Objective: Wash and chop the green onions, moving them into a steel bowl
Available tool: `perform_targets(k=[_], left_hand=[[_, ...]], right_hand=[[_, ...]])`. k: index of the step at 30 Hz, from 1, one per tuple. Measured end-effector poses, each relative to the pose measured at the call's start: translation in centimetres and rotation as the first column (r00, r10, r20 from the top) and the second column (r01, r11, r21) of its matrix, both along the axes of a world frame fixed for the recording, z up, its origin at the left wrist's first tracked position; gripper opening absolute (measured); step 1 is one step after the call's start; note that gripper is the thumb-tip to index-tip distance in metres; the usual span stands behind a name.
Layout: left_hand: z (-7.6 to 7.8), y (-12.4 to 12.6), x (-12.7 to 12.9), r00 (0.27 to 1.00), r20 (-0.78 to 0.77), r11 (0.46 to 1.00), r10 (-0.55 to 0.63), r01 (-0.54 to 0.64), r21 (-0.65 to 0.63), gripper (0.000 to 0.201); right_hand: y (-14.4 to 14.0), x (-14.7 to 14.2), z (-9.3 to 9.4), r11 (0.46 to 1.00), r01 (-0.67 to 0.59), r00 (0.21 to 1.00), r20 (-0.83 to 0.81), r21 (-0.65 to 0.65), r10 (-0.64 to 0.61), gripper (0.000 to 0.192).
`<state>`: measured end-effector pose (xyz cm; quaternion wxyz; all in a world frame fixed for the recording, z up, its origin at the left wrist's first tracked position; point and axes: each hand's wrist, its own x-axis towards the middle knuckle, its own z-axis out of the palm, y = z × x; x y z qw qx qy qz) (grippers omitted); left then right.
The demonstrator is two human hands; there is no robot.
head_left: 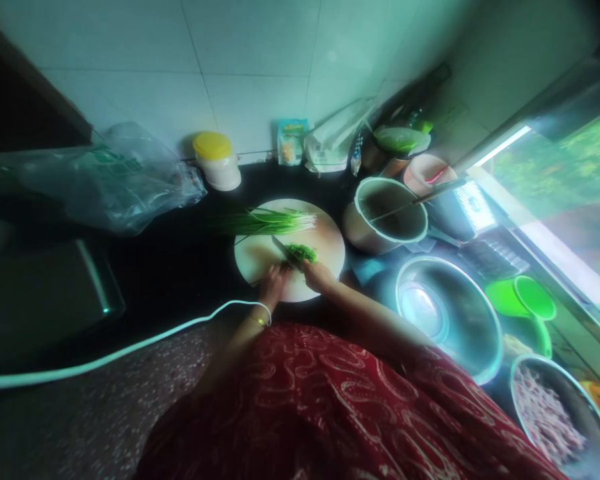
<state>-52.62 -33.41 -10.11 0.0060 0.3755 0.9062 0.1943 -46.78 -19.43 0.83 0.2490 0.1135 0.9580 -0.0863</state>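
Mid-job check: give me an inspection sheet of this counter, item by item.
Surface: dark counter, dim light.
Job's things: round board carries whole scallions at its far edge and chopped greens.
Clutter: plastic bag, yellow-lidded jar, pot, steel bowl, green cup, bowl of mince.
Grippers: left hand grips the knife; right hand rests by the greens.
Cables: white cable runs across the counter's front.
Surroundings: tiled wall, window to the right.
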Motion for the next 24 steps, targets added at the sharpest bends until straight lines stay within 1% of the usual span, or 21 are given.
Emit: perform_targets(k=[3, 6, 11, 14, 16, 21, 24], left_hand=[[0.0, 0.2, -0.1, 1.0, -0.01, 1.0, -0.01, 0.011, 0.017, 0.031], [-0.3, 0.0, -0.1, 1.0, -0.007, 1.0, 0.003, -0.002, 0.027, 0.03], [-1.3, -0.2, 0.1, 1.0, 0.012, 0.997, -0.014, 0.013, 0.078, 0.027], [-1.8, -0.2, 0.2, 0.999, 0.036, 0.999, 0.003, -0.004, 0.044, 0.028], [-1.9, -0.1, 0.1, 0.999, 0.032, 1.0, 0.003, -0.003, 0.017, 0.027], [-1.7, 0.1, -0.2, 1.0, 0.021, 1.0, -0.009, 0.008, 0.016, 0.025], [-1.7, 0.0, -0.2, 1.0, -0.001, 1.0, -0.012, 0.012, 0.001, 0.024]], right_hand=[[-0.3, 0.5, 0.7, 1.0, -0.001, 1.0, 0.006, -0.01, 0.001, 0.045], [-0.8, 0.9, 0.9, 1.0, 0.004, 1.0, 0.026, -0.016, -0.003, 0.044], [-1.7, 0.5, -0.1, 1.0, -0.023, 0.998, 0.05, -0.012, 0.024, 0.041], [-2.0, -0.1, -1.0, 1.0, -0.026, 0.999, 0.045, -0.002, 0.026, 0.039], [-2.0, -0.3, -1.2, 1.0, -0.032, 0.999, 0.031, 0.0, 0.032, 0.039], [-1.5, 0.4, -0.6, 0.999, -0.046, 0.999, 0.006, -0.022, 0.046, 0.039], [-1.7, 0.8, -0.6, 0.998, -0.05, 0.998, 0.034, -0.027, 0.051, 0.039]])
